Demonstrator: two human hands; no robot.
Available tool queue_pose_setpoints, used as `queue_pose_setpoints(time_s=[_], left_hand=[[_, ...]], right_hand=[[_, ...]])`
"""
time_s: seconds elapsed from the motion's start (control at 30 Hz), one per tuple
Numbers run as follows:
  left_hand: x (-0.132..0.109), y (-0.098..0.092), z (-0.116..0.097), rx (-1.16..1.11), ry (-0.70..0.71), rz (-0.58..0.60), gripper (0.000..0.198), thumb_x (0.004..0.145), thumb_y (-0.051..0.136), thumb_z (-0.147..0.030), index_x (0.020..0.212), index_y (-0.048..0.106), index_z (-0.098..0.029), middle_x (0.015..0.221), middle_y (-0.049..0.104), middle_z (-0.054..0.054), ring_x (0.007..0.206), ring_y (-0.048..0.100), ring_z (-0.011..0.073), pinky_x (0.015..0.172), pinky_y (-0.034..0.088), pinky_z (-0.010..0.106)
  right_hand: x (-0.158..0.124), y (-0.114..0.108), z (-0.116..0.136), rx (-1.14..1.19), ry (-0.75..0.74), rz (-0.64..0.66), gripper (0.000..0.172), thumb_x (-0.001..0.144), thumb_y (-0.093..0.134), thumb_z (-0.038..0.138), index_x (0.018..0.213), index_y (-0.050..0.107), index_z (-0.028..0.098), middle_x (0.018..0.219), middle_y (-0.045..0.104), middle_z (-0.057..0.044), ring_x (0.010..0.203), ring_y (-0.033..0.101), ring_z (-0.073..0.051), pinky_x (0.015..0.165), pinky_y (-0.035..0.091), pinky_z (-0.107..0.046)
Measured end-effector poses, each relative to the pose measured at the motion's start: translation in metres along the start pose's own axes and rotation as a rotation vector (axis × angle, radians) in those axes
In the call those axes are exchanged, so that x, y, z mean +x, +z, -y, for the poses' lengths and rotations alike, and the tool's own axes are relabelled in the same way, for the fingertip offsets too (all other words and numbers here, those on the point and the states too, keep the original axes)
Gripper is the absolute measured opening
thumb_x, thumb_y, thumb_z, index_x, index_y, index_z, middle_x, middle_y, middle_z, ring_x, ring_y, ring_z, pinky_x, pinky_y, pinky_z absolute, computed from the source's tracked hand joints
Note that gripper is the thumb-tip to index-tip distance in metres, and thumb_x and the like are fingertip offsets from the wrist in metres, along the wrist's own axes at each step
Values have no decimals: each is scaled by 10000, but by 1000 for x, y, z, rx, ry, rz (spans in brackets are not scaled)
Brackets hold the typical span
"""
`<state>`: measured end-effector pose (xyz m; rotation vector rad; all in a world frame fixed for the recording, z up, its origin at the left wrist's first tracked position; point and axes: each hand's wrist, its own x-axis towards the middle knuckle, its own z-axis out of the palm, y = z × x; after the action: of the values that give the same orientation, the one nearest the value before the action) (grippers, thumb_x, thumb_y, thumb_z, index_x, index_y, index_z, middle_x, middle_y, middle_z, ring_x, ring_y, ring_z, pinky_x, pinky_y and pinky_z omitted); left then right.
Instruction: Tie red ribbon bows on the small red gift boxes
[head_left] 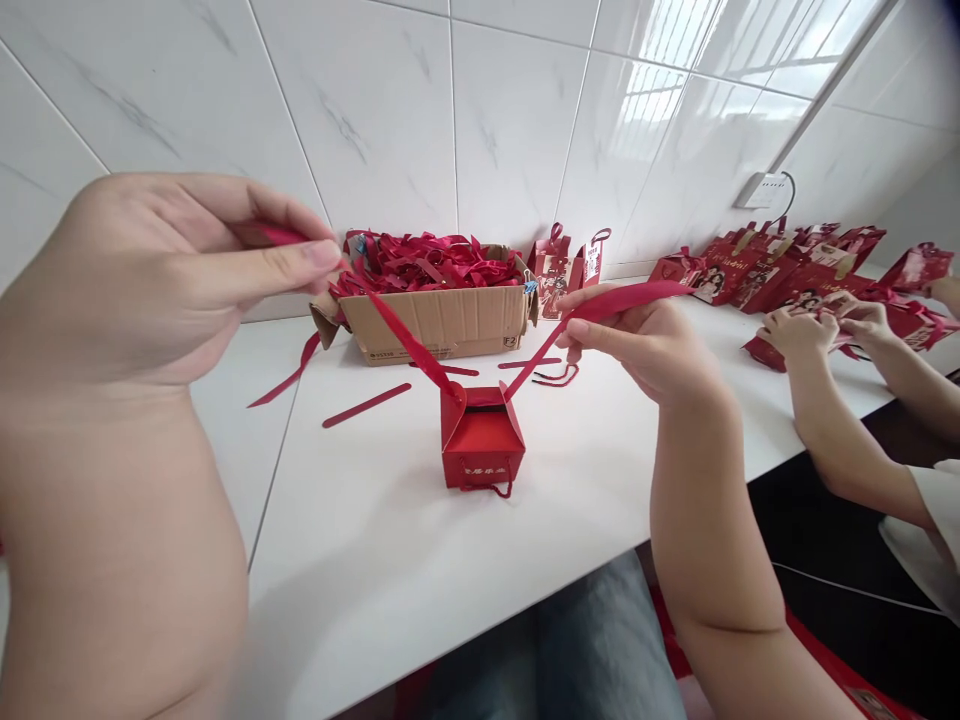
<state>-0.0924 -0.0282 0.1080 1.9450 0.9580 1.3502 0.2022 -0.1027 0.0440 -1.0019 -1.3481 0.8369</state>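
A small red gift box [484,440] stands upright on the white table, its sides sloping in toward the top. A dark red ribbon [411,345] runs out of both sides of the box's top. My left hand [202,260], raised at the left, pinches one end between thumb and fingers. On the other side, my right hand [630,330] grips the other end, with the tail lying over the fingers. Both ribbon ends slant upward in a V, away from the box. A thin red cord [499,490] hangs at the box's front.
Behind the box, a cardboard carton [439,325] full of red ribbons stands by the tiled wall. Flat red strips [367,405] and a loose cord [559,377] lie on the table. At right, a co-worker's hands [802,330] handle a red box near several finished-looking gift boxes [765,270].
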Motion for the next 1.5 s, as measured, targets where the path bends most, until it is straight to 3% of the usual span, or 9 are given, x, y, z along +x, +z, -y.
queue_pose_setpoints(time_s=[0.1,0.17,0.3,0.47,0.63,0.9,1.07,1.23,1.5], left_hand=[[4,10,-1,-20,54,104,254,662,747,-157,915,733,-137,759,654,-30,758,630,125,893,476,443],[7,15,-2,-28,76,90,234,695,734,-168,925,738,-126,751,652,-11,766,637,148,898,471,480],[11,20,-1,-55,154,57,164,738,734,-230,866,766,-133,666,624,-5,721,646,169,866,477,514],[18,27,-5,-3,172,9,264,697,786,-317,921,774,-178,717,656,-14,826,672,229,845,494,457],[26,39,-20,-87,151,110,211,708,787,-237,878,735,-124,785,690,15,769,648,152,758,524,329],[33,49,-32,-97,179,189,214,729,771,-287,841,739,-106,738,677,13,705,609,107,682,482,277],[38,55,-38,-105,101,272,238,706,779,-303,857,750,-120,806,718,3,795,662,141,785,512,323],[41,60,-42,-49,107,311,242,709,770,-302,848,745,-106,785,719,22,763,661,155,732,518,322],[36,65,-49,92,135,151,136,690,757,-258,771,742,-151,728,709,17,817,680,219,785,546,383]], right_hand=[[4,-2,8,-23,-3,32,222,687,801,259,864,705,167,770,699,-23,676,669,-139,622,551,-283],[8,-2,13,-61,-31,56,172,747,758,309,809,698,161,713,684,-21,605,645,-123,586,534,-282],[16,4,17,-86,-104,-35,301,824,675,393,623,629,174,557,572,15,520,555,-84,514,456,-251],[26,22,12,48,-115,-158,253,792,708,382,644,605,205,584,490,38,639,573,-95,533,424,-231],[34,38,11,49,-140,-177,199,774,716,399,723,643,222,629,512,28,663,561,-106,509,407,-233],[38,52,16,145,-95,-105,188,784,696,390,723,637,223,744,611,15,772,612,-113,602,472,-245],[41,59,21,129,-90,-46,224,765,713,401,699,635,202,692,627,8,680,609,-107,628,500,-255],[48,65,20,146,-53,-60,205,747,727,376,701,630,202,636,610,16,663,603,-118,589,486,-248],[39,66,28,151,-46,88,243,780,706,373,667,582,198,617,527,41,638,549,-89,578,454,-224]])
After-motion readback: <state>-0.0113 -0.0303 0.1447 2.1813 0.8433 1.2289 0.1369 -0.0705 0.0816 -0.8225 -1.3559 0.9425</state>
